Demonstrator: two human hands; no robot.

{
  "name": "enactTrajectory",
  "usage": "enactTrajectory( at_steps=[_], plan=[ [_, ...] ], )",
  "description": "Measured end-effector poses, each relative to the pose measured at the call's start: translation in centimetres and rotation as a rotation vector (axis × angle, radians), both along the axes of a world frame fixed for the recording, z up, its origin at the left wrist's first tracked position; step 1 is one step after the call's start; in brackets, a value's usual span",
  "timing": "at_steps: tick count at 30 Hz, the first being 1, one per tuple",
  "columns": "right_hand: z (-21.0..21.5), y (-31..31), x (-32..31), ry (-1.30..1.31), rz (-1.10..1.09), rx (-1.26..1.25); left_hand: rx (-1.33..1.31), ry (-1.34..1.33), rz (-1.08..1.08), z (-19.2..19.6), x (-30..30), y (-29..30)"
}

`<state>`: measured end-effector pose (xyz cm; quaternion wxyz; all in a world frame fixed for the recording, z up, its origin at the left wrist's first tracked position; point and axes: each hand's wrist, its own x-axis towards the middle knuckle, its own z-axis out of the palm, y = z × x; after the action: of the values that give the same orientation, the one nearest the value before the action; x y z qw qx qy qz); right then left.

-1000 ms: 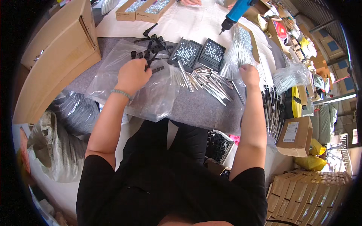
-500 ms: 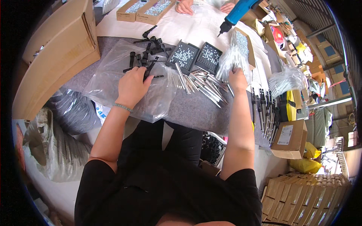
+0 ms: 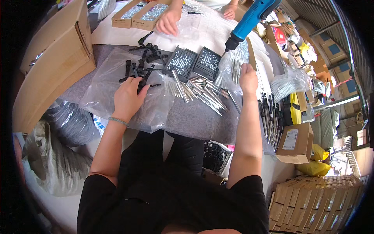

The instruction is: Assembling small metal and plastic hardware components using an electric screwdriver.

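Left hand (image 3: 127, 97) closed on a black plastic handle (image 3: 143, 82), resting on the clear plastic sheet (image 3: 105, 84). Right of the sheet lies a heap of metal rods (image 3: 202, 91); further right, the right hand (image 3: 248, 78) grips a clear bag of rods (image 3: 233, 64) below the blue power screwdriver (image 3: 249, 19).
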<state>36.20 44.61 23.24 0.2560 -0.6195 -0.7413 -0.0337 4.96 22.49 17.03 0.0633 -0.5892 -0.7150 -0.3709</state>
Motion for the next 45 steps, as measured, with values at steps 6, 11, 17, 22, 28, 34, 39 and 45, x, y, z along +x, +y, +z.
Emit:
enactTrajectory(
  at_steps=[6,11,17,22,28,34,39,45],
  plan=[
    [1.2,-0.2,2.4,0.873,0.170,-0.471,-0.038,-0.078,-0.010,0.6,-0.4,0.0],
    [1.9,-1.7,3.1,1.394,0.345,-0.800,-0.005,-0.110,-0.023,0.4,-0.4,0.2],
    [1.1,-2.5,3.6,1.404,0.332,-0.614,0.014,-0.154,-0.006,0.1,-0.6,0.1],
    [-0.9,-0.3,3.1,0.688,0.158,-0.051,0.006,-0.176,0.007,0.2,-0.3,0.2],
    [-1.3,1.1,1.4,0.207,-0.125,-0.043,0.000,-0.178,0.018,-0.1,-0.4,0.2],
    [0.2,-2.3,4.0,0.318,-0.048,0.006,0.010,-0.339,0.061,1.2,0.3,-0.3],
    [0.6,-12.1,0.9,0.948,0.133,-0.355,0.195,-0.238,-0.426,2.2,4.6,-0.7],
    [-2.8,-18.1,-4.4,1.075,0.520,-0.546,-0.164,-1.169,-0.709,3.2,12.1,1.8]
  ],
)
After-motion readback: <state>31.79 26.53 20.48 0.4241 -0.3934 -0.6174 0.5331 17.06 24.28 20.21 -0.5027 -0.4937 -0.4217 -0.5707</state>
